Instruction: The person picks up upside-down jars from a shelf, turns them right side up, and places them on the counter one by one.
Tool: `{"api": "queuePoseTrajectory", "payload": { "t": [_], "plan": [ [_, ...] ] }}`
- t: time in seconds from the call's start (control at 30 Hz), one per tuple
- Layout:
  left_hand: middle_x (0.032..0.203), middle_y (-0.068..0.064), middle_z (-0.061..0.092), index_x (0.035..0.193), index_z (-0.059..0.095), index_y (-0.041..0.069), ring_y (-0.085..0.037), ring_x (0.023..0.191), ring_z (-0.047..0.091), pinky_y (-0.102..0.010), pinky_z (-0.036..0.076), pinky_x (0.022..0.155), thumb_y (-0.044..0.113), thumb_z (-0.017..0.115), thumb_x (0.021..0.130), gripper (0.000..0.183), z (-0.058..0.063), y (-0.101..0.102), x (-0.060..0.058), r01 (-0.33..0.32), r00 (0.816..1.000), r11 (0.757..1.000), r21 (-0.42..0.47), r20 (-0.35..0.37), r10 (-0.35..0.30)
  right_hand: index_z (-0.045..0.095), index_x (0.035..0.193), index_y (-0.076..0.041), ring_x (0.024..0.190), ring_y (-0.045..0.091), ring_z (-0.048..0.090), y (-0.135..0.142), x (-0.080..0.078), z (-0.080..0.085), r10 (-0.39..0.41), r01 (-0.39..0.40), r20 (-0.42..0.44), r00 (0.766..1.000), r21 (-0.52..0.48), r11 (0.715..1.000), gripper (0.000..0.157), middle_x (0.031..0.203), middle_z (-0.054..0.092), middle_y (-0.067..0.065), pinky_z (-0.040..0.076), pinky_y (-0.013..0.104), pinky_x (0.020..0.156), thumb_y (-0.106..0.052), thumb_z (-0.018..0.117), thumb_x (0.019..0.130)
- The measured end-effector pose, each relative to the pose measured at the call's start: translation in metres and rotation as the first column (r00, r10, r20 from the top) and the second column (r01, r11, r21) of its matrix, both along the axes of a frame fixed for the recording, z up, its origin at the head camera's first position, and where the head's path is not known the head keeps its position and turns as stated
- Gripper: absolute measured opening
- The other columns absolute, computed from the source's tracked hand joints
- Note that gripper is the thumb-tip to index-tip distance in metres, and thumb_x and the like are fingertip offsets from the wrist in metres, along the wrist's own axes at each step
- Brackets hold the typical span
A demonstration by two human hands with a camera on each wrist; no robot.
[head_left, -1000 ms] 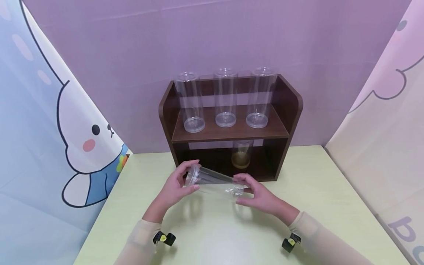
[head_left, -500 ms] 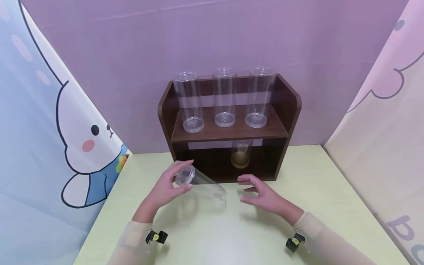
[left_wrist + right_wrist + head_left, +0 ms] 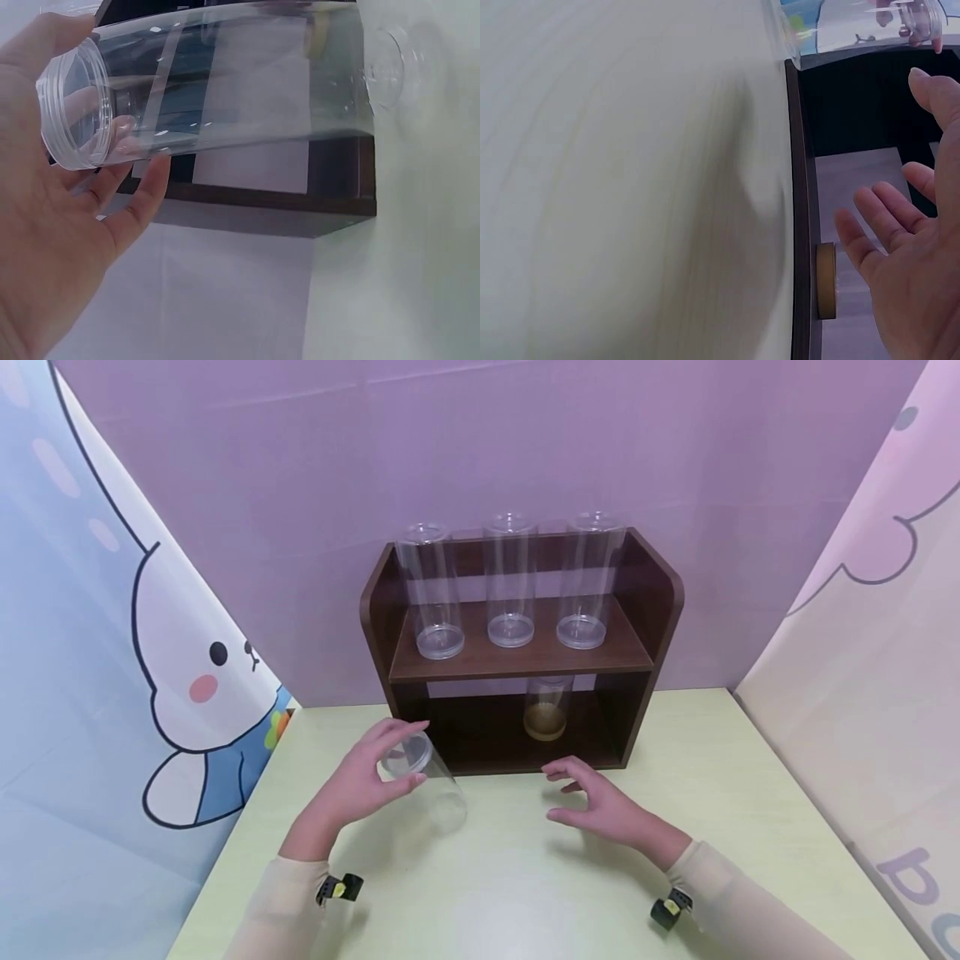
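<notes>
A clear plastic jar (image 3: 442, 789) with a clear screw lid (image 3: 408, 753) leans slightly in front of the shelf's left end. My left hand (image 3: 367, 777) grips it around the lid, thumb on one side and fingers on the other. In the left wrist view the jar (image 3: 247, 82) spans from the palm to the table surface; its base is close to the table, and whether they touch I cannot tell. My right hand (image 3: 600, 806) hovers over the table before the shelf's right half, fingers loosely bent and holding nothing. In the right wrist view the right hand (image 3: 915, 247) is apart from everything.
A dark brown two-tier shelf (image 3: 521, 672) stands at the table's back. Its upper tier bears three upright clear jars, the middle one (image 3: 511, 585) among them. On the lower tier is a jar with a tan base (image 3: 545, 721). Printed cloths hang at both sides.
My right hand has let go of the jar's base and drawn back a little. The left hand has carried the jar leftward and swung it from nearly level to almost upright.
</notes>
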State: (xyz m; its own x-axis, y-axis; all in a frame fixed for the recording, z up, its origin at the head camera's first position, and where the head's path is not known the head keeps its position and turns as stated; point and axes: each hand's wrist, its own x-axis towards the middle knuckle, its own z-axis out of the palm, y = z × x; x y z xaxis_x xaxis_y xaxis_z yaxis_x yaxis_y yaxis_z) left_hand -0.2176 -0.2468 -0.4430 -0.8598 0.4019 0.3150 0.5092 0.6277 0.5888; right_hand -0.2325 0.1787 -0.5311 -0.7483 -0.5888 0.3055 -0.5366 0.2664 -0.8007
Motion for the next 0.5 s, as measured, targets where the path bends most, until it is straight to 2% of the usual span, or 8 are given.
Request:
{"api": "queuePoseTrajectory", "payload": {
  "t": [0.13, 0.3, 0.5],
  "plan": [
    [0.143, 0.002, 0.058, 0.163, 0.056, 0.032, -0.031, 0.125, 0.061, -0.053, 0.056, 0.105, 0.032, 0.090, 0.095, 0.075, 0.0038, -0.0017, -0.0008, -0.009, 1.000, 0.999, -0.049, -0.023, 0.008, 0.060, 0.146, -0.014, 0.134, 0.039, 0.061, 0.0012, 0.0000, -0.0007, 0.000, 0.001, -0.029, 1.000, 0.004, 1.000, 0.056, 0.144, 0.062, 0.002, 0.058, 0.056, 0.106, -0.017, 0.088, 0.098],
    [0.141, 0.000, 0.059, 0.162, 0.057, 0.029, -0.032, 0.122, 0.062, -0.050, 0.058, 0.101, 0.032, 0.089, 0.095, 0.074, 0.0077, -0.0026, -0.0012, -0.010, 0.999, 0.997, -0.077, -0.032, 0.008, 0.061, 0.145, -0.015, 0.133, 0.042, 0.062, 0.0036, -0.0022, -0.0031, -0.001, 0.001, -0.029, 1.000, 0.006, 1.000, 0.055, 0.141, 0.062, 0.000, 0.059, 0.057, 0.105, -0.018, 0.089, 0.097],
    [0.141, -0.004, 0.059, 0.161, 0.058, 0.030, -0.032, 0.125, 0.059, -0.051, 0.056, 0.103, 0.033, 0.089, 0.095, 0.073, 0.0102, -0.0028, -0.0003, -0.023, 1.000, 0.994, -0.107, -0.014, 0.022, 0.062, 0.143, -0.015, 0.131, 0.027, 0.063, 0.0055, -0.0027, -0.0042, -0.002, 0.003, -0.044, 0.999, 0.011, 1.000, 0.053, 0.138, 0.063, 0.000, 0.060, 0.055, 0.103, -0.019, 0.088, 0.098]
  ]
}}
